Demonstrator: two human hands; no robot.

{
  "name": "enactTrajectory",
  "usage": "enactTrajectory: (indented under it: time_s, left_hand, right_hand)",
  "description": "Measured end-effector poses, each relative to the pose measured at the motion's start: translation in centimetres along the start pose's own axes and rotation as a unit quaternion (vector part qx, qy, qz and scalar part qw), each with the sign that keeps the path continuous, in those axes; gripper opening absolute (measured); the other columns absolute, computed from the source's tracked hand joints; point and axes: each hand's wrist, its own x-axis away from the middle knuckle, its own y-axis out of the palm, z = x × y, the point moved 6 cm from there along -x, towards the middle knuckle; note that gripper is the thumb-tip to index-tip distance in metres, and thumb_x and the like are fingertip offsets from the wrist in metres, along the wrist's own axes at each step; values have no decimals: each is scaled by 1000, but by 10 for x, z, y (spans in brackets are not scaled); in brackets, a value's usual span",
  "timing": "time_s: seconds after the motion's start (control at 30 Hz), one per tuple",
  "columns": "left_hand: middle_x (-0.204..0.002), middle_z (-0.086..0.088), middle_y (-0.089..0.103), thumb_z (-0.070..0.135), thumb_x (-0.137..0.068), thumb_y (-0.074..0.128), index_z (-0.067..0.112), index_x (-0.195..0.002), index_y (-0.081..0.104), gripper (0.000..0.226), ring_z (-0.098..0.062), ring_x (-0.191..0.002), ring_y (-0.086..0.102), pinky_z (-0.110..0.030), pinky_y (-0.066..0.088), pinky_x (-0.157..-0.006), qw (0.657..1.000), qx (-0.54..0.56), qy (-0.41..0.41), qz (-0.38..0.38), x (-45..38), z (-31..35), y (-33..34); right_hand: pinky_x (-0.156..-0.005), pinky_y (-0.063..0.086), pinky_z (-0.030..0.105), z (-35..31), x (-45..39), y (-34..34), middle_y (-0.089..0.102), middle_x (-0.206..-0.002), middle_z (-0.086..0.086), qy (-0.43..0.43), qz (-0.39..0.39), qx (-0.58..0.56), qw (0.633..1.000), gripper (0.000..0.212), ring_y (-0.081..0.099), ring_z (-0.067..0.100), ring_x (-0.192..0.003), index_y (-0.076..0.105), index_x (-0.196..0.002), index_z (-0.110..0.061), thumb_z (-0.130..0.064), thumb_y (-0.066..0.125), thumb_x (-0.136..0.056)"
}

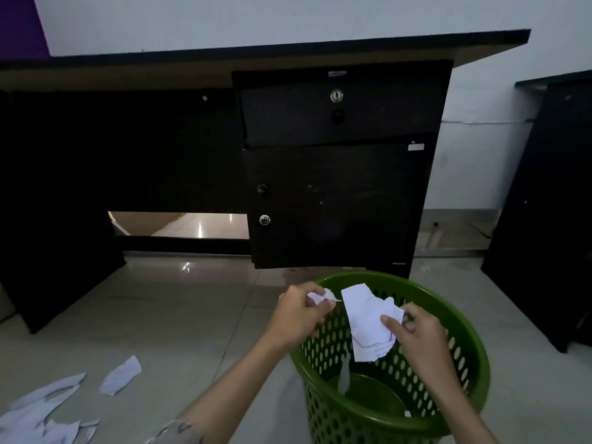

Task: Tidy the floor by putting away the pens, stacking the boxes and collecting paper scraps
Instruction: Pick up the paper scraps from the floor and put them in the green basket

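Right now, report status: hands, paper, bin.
Left hand pinching small scrap; right hand holding large torn piece. Both over green bin. More scraps on floor, left. Nothing blocking.

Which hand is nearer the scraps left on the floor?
Left. The left hand is at the green basket's left rim, closer to the floor scraps; the right hand is over the basket, farther away.

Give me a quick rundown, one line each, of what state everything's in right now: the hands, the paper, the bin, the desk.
Left hand: pinching a small crumpled scrap over the basket's rim.
Right hand: gripping a larger torn sheet above the basket.
Green basket: upright, a few scraps inside.
Floor scraps: still scattered at lower left.
Desk drawer: shut.
Cabinet door: shut.
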Motion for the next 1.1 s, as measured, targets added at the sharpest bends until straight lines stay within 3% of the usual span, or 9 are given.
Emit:
enactTrajectory:
  time_s: [0.07, 0.13, 0.27, 0.4, 0.53, 0.73, 0.9, 1.0, 1.1]
  left_hand:
    - [-98, -15, 68, 22, -90, 59, 14, -119, 56, 30, -25, -91, 66, -32, 56, -70, 1000, -2, 2, -10, -3, -2, -3]
    - [-105, -12, 67, 22, -89, 59, 15, -123, 54, 35, -22, -97, 64, -31, 54, -74, 1000, 6, -1, -15, -5, -5, -8]
    - [-111, -8, 63, 22, -87, 61, 17, -122, 56, 35, -17, -102, 60, -30, 51, -84, 999, -18, 11, -24, -7, -12, -15]
    - [-113, -4, 61, 18, -87, 62, 12, -121, 56, 34, -15, -103, 59, -25, 49, -89, 1000, -6, 9, -3, -6, -17, -25]
    - [-111, 3, 55, 19, -86, 64, 13, -120, 56, 35, -11, -107, 53, -20, 41, -88, 998, -13, -5, 56, -2, -28, -55]
    - [-112, 0, 61, 19, -84, 66, 15, -112, 60, 29, -13, -111, 55, -25, 44, -95, 983, -6, -42, 181, 27, -60, -144]
    - [-105, -4, 64, 19, -82, 69, 19, -103, 61, 22, -19, -108, 59, -31, 46, -96, 948, -43, -77, 306, 93, -94, -237]
    - [-110, 0, 60, 22, -85, 65, 21, -105, 59, 20, -13, -111, 54, -30, 43, -99, 926, -65, -108, 355, 144, -103, -284]
    - [-116, 1, 58, 24, -87, 62, 20, -110, 58, 24, -11, -113, 50, -26, 39, -96, 882, -102, -143, 438, 217, -111, -334]
  right_hand:
    - [-51, 40, 29, 2, 2, 2, 61, -57, 16, 4, -4, -12, 1000, 11, 54, 28, -48, 58, -86, -13, -21, 65, -85]
    - [-52, 44, 30, 3, 3, 5, 64, -59, 7, 8, -13, -32, 999, 8, 58, 24, -51, 59, -90, -14, -20, 63, -86]
    - [-55, 42, 24, -3, 5, 7, 64, -69, 2, 12, -19, -67, 997, 13, 59, 16, -59, 58, -100, -13, -15, 60, -88]
    - [-66, 51, 33, -21, 10, 22, 64, -75, 3, 10, -41, -105, 994, 16, 62, 20, -69, 58, -104, -17, -17, 60, -87]
    - [-72, 50, 28, -60, 20, 56, 63, -88, -3, -28, -77, -165, 983, 18, 60, 12, -84, 58, -103, -24, -18, 62, -86]
    - [-65, 44, 8, -137, 41, 145, 62, -91, -4, -110, -161, -252, 948, 21, 57, -1, -81, 60, -93, -25, -8, 67, -82]
    - [-69, 47, 19, -210, 86, 241, 63, -91, -5, -138, -288, -301, 899, 16, 57, 2, -81, 62, -92, -21, -8, 65, -82]
    - [-66, 45, 9, -253, 129, 292, 63, -95, -6, -162, -360, -312, 864, 14, 58, 0, -79, 61, -97, -21, -13, 62, -85]
    - [-67, 44, 7, -298, 194, 336, 60, -102, -6, -189, -449, -306, 818, 14, 57, 0, -85, 59, -101, -20, -15, 59, -88]
